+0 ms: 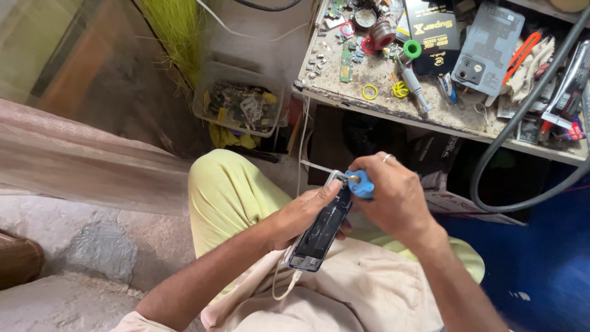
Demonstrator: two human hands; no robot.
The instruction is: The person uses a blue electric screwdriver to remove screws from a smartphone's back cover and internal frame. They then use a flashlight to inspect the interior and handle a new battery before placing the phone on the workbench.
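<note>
My left hand [301, 212] grips an opened smartphone [319, 230] over my lap, back cover off, its dark insides facing up. My right hand [393, 197] is closed around a small tool with a blue handle [361, 183], its tip pressed at the phone's top end. A ring sits on one finger of my right hand. A thin white cord [283, 286] hangs from the phone's lower end across my cream shirt.
A cluttered wooden workbench [381, 101] stands ahead with circuit boards, tape rolls, a screwdriver [415, 89], a grey phone back [488, 46] and a black box. A thick grey hose [522, 117] loops at right. A clear plastic tub [239, 101] of parts sits on the floor.
</note>
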